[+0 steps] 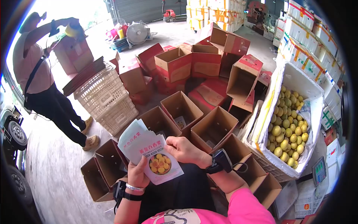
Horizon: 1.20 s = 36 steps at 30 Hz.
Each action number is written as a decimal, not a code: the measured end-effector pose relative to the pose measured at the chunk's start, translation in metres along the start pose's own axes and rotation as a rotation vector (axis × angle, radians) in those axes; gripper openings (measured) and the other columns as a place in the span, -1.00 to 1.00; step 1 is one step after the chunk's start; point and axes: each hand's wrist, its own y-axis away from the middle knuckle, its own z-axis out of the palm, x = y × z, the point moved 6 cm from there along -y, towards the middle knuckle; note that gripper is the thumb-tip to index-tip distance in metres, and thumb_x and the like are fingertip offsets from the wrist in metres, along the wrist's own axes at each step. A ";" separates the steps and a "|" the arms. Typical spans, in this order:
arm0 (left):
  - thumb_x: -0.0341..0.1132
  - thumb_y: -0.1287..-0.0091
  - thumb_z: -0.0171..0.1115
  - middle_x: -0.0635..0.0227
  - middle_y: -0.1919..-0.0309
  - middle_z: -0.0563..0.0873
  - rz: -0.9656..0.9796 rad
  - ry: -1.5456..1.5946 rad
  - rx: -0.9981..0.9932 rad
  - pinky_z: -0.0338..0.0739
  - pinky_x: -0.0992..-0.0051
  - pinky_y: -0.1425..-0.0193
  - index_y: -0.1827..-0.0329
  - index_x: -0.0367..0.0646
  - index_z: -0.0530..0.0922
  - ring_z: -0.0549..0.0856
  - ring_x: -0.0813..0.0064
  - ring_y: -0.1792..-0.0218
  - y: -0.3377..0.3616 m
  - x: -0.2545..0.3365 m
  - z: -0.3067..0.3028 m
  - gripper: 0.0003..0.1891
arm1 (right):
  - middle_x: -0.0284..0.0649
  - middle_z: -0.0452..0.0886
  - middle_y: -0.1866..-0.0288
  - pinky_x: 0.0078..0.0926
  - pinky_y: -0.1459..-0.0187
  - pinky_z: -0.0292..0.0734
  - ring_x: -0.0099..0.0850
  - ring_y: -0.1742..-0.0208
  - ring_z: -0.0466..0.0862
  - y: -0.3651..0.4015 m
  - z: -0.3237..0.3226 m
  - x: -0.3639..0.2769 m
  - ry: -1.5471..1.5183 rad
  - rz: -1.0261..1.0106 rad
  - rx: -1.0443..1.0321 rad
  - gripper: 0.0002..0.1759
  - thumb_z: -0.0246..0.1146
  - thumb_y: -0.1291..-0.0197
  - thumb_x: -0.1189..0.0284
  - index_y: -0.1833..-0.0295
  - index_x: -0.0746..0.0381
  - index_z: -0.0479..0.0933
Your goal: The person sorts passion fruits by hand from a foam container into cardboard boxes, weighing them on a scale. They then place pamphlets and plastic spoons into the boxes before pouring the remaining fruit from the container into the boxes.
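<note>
A fanned stack of printed leaflets (162, 166), the top one showing yellow fruit and red characters, is held over my lap. My left hand (138, 172) grips its lower left side, thumb on top. At the upper right edge of the leaflets, my right hand (182, 149) pinches a corner between thumb and fingers. Just beyond the hands stand open cardboard boxes (214, 127); a leaflet (180, 122) lies inside one of them. More open boxes (108, 162) are beside my left forearm.
Red and brown boxes (173, 63) are piled ahead. White crates (102, 93) stand left, near a person (39, 71) handling a box. A foam box of yellow fruit (287, 130) is at right, with stacked foam boxes (307, 48) behind and a scale display (319, 171) nearby.
</note>
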 end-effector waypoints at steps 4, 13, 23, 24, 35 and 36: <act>-0.48 -0.30 0.20 0.22 -0.02 0.63 -0.056 -0.047 0.063 0.50 0.30 -0.18 -0.16 -0.23 0.44 0.62 0.30 -0.04 -0.026 -0.021 -0.014 -0.64 | -0.12 0.57 0.48 -0.47 0.35 0.46 -0.56 0.39 0.55 -0.014 -0.022 0.043 -0.070 -0.004 -0.001 -0.86 0.14 -0.25 0.48 0.28 0.36 0.50; -0.39 -0.36 0.16 0.09 -0.19 0.49 -0.191 -0.218 0.124 0.45 0.15 -0.24 -0.32 -0.31 0.29 0.52 0.15 -0.16 -0.078 -0.034 -0.069 -0.51 | -0.18 0.68 0.40 -0.42 0.41 0.51 -0.50 0.41 0.62 -0.022 -0.290 0.280 0.087 0.375 0.734 -0.85 0.15 -0.17 0.52 0.36 0.37 0.59; -0.43 -0.37 0.12 0.09 -0.14 0.51 -0.195 -0.236 0.208 0.46 0.24 -0.20 -0.30 -0.29 0.31 0.54 0.19 -0.11 -0.113 -0.041 -0.088 -0.56 | -0.18 0.56 0.49 -0.49 0.68 0.36 -0.43 0.64 0.53 0.019 -0.501 0.289 0.110 0.486 1.488 -0.88 0.04 -0.07 0.62 0.34 0.35 0.49; -0.43 -0.36 0.13 0.09 -0.14 0.51 -0.198 -0.253 0.224 0.46 0.24 -0.19 -0.29 -0.28 0.31 0.54 0.19 -0.10 -0.115 -0.042 -0.088 -0.56 | -0.16 0.61 0.41 -0.54 0.64 0.46 -0.41 0.56 0.60 0.017 -0.507 0.295 -0.007 0.409 1.508 -0.83 0.01 -0.09 0.64 0.27 0.36 0.52; -0.47 -0.38 0.08 0.10 -0.16 0.52 -0.273 -0.154 0.177 0.50 0.27 -0.17 -0.30 -0.31 0.31 0.57 0.22 -0.09 -0.117 -0.058 -0.100 -0.58 | -0.05 0.53 -0.03 -0.34 0.27 0.63 -0.25 0.04 0.59 0.018 -0.519 0.278 0.291 0.094 1.523 -0.38 -0.05 0.00 0.80 -0.25 0.26 0.29; -0.47 -0.39 0.07 0.11 -0.16 0.52 -0.270 -0.165 0.187 0.51 0.27 -0.17 -0.30 -0.31 0.31 0.57 0.22 -0.09 -0.117 -0.059 -0.101 -0.58 | -0.05 0.53 -0.03 -0.34 0.27 0.63 -0.25 0.04 0.59 0.019 -0.530 0.288 0.293 0.093 1.522 -0.38 -0.05 0.00 0.80 -0.25 0.26 0.29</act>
